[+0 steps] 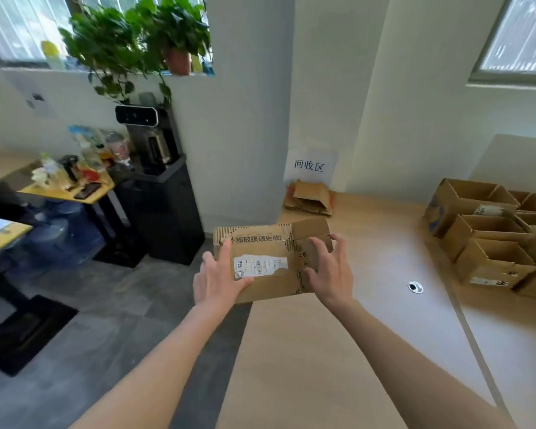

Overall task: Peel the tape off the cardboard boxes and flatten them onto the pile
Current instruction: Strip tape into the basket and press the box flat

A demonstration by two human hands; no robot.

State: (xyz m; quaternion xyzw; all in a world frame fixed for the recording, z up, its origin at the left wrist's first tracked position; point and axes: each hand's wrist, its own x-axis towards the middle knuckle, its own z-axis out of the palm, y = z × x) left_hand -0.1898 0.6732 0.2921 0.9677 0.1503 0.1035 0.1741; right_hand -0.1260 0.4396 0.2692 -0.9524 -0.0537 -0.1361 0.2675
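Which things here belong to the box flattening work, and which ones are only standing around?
For the job:
- flattened box, held by left hand and right hand
- pile of flat cardboard at the wall
- open boxes on the table

Only around:
- potted plants
- water dispenser
- water jugs
- cluttered side table

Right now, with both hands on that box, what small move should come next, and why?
Probably carry the flattened box forward to the pile by the wall. It already looks collapsed, the left hand and right hand hold its two ends, and no loose tape shows.
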